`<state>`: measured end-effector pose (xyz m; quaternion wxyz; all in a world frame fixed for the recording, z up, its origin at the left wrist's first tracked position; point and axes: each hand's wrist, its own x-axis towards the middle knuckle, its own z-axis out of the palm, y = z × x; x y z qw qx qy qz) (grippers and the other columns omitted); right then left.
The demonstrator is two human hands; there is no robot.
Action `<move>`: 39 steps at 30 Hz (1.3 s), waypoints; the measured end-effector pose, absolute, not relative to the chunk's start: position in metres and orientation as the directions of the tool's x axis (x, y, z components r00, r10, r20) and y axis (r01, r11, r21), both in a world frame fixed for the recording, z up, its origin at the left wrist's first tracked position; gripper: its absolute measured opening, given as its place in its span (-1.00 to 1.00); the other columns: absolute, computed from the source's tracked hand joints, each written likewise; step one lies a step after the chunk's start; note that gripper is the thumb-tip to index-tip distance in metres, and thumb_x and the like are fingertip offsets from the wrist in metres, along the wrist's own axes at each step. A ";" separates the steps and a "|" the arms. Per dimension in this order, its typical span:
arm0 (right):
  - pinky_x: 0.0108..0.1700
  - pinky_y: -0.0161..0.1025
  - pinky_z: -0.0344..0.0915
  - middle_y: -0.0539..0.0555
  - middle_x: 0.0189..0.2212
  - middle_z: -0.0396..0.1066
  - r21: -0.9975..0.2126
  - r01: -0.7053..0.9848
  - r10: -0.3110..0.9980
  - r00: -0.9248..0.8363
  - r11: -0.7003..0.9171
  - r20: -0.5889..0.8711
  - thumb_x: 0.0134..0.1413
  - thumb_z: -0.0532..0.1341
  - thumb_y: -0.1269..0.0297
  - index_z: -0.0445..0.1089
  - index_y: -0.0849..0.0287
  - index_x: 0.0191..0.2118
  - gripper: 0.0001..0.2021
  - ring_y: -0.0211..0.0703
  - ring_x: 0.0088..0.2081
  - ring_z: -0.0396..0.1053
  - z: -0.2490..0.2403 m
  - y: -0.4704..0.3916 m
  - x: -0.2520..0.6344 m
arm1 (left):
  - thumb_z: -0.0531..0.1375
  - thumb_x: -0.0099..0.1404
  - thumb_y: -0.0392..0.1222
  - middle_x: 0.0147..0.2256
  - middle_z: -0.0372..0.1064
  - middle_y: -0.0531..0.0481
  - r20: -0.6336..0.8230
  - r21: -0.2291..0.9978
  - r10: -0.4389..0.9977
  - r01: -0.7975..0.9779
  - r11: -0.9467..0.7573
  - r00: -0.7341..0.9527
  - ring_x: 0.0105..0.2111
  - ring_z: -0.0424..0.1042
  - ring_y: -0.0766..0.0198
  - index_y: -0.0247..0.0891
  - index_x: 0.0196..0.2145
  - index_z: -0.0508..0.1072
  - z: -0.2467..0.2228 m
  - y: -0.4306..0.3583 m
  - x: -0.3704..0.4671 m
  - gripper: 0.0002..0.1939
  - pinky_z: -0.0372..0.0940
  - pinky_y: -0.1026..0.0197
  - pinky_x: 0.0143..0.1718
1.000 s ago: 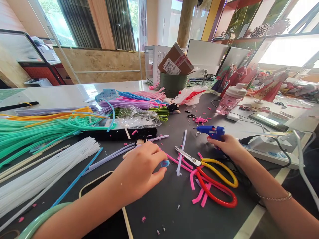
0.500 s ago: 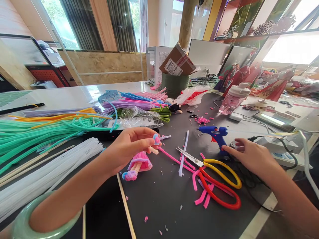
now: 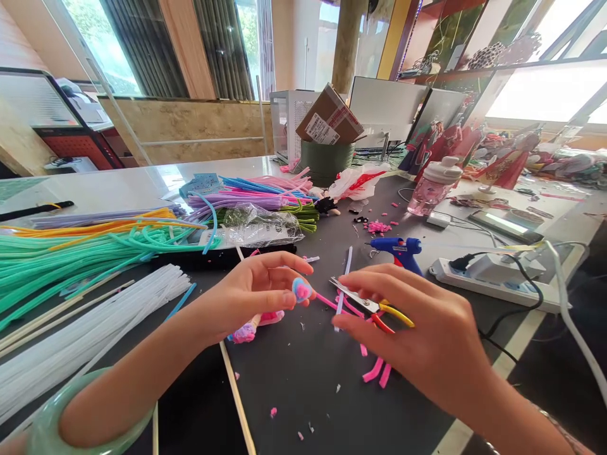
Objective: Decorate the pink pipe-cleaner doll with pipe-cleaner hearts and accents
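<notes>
My left hand [image 3: 256, 287] pinches a small fuzzy pink and blue piece [image 3: 301, 289] between thumb and fingers, above the dark tabletop. Partly covered by that hand, a little fuzzy figure in pink and lilac [image 3: 244, 333] lies just below it. My right hand [image 3: 417, 332] holds nothing; its thumb and fingers are apart. It hovers over the scissors [image 3: 363, 301], whose red and yellow handles it largely hides. A blue glue gun [image 3: 397, 248] lies behind the right hand. Cut pink pipe cleaner pieces [image 3: 374, 370] and a lilac pipe cleaner [image 3: 349, 262] lie around the scissors.
Bundles of green [image 3: 95, 256] and white pipe cleaners [image 3: 118, 309] fill the left side, with wooden sticks [image 3: 237, 398] in front. A power strip [image 3: 497, 284] with cables lies at right. Farther back are a pink bottle [image 3: 434, 186] and a green bin [image 3: 327, 161].
My right hand has left the glue gun's handle and moved left, over the scissors. The glue gun stays on the table. My left hand has lowered slightly with the fuzzy piece.
</notes>
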<state>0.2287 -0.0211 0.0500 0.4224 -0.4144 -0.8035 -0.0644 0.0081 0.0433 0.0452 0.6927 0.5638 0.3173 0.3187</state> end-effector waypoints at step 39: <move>-0.29 -0.34 0.36 0.02 -0.41 0.53 -0.222 0.641 0.582 -0.427 0.735 0.692 0.18 0.23 0.43 0.46 0.18 -0.34 -0.92 -0.24 -0.38 0.46 0.032 0.021 0.231 | 0.06 0.23 0.16 -0.41 0.55 -0.15 -0.177 0.278 0.978 0.959 -0.059 0.111 -0.36 0.52 -0.11 -0.15 -0.49 0.43 0.032 0.022 0.002 -0.63 0.13 0.13 -0.45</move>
